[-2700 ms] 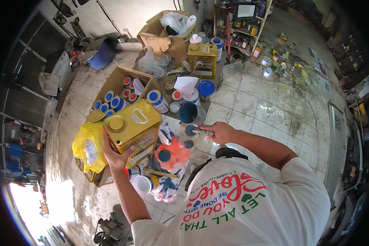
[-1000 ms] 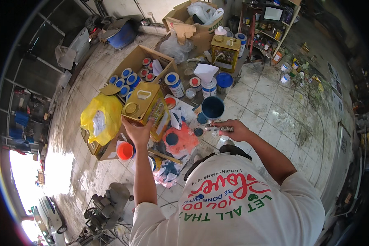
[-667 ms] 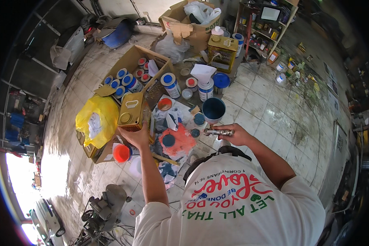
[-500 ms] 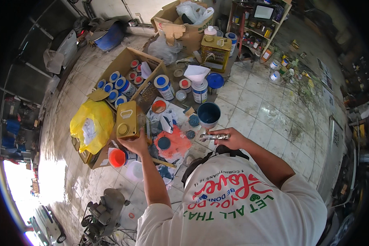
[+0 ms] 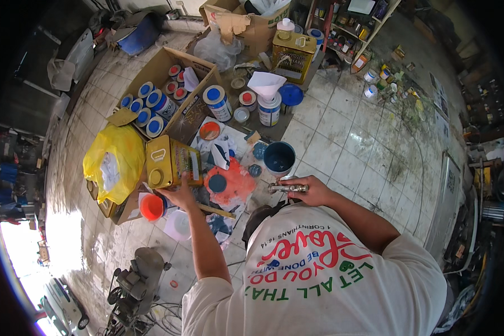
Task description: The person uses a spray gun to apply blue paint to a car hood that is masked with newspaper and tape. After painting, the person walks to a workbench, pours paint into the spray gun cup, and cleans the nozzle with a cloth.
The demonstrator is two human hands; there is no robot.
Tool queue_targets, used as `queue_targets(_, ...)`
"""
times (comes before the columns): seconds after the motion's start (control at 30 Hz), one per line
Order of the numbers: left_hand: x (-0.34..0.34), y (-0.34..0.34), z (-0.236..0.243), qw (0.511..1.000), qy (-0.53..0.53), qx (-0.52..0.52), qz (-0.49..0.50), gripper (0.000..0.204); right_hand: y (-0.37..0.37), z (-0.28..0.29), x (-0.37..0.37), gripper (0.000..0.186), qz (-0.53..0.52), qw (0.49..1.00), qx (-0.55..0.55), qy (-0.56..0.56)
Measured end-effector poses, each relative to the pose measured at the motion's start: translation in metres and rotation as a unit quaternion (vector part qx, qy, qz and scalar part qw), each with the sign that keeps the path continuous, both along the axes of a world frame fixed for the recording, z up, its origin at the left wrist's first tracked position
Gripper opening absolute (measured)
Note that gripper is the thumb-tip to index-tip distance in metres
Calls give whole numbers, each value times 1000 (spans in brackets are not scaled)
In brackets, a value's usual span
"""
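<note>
My left hand (image 5: 179, 196) is wrapped around the lower side of a rectangular gold tin (image 5: 179, 161), which has a round cap and a carry handle on top. The tin is beside the yellow bag, and whether it rests on anything is hidden. In my right hand (image 5: 313, 191) is a metal spray gun (image 5: 288, 187). A wide cup (image 5: 279, 158), dark blue-grey inside, stands just above the gun and appears joined to it. Between my hands, paper stained orange-red (image 5: 235, 182) lies on the floor with a dark round lid (image 5: 217, 183) on it.
A cardboard box (image 5: 193, 108) of blue- and red-lidded cans stands ahead. Beside it, a white paper cone (image 5: 265, 85) sits on a can. Left are a yellow bag (image 5: 126, 159) and an orange cup (image 5: 152, 207). A wooden stick (image 5: 217, 211) and a compressor (image 5: 143, 280) are nearer.
The gold tin has turned in my left hand, so its printed side now shows beside its top. The surroundings have shifted up and left in view. My right hand still holds the spray gun.
</note>
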State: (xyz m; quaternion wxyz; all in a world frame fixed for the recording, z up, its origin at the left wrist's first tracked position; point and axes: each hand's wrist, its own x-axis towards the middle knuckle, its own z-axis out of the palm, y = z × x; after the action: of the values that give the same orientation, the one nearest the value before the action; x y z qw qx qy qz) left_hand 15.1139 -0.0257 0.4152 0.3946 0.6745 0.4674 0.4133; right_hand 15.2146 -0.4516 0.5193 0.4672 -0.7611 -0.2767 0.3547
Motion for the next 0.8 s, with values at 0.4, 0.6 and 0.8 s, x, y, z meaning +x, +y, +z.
queue_targets(0.4,28,-93,-56,830,534,8,-161,102,-4,-3,-25,48,-83,995,-36,-49)
queue_targets(0.6,28,-87,-18,820,527,10,-224,96,-3,-9,-44,50,-108,993,-34,-24)
queue_targets(0.8,49,-144,112,899,123,60,-415,90,2,-24,-51,46,-80,993,-53,-68)
